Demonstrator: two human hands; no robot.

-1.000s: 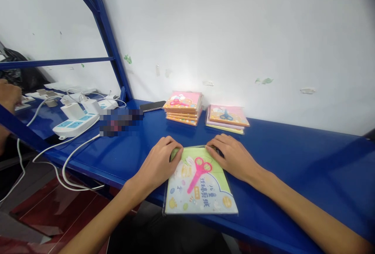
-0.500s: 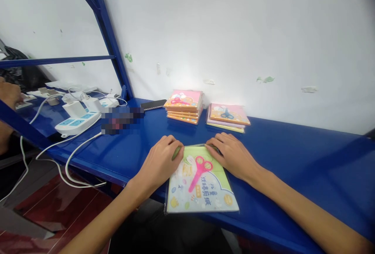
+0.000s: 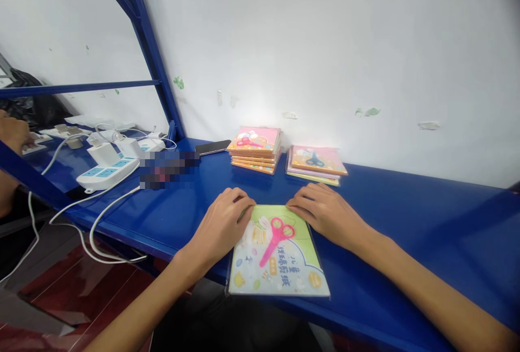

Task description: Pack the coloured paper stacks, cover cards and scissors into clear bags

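A paper-cutting book in a clear plastic bag (image 3: 280,271) lies at the table's front edge, green and pale blue, with pink scissors (image 3: 273,246) on its cover. At its far left corner, my left hand (image 3: 229,216) is closed, thumb and fingers pinching the edge. My right hand (image 3: 319,208) has its fingers bent together on the far right corner, gripping the same edge. The fingertips partly cover that edge, so the bag's opening cannot be made out.
Behind stand two stacks of similar packets, a taller orange-pink stack (image 3: 255,149) and a lower stack (image 3: 314,162). A black phone (image 3: 212,147), a blurred object (image 3: 168,169) and a power strip (image 3: 108,173) with white cables lie left. Another person's hand (image 3: 14,130) shows far left.
My right fingers have closed down at the packet's far right corner, and the plastic edge there now lies flatter. My left hand has barely moved.
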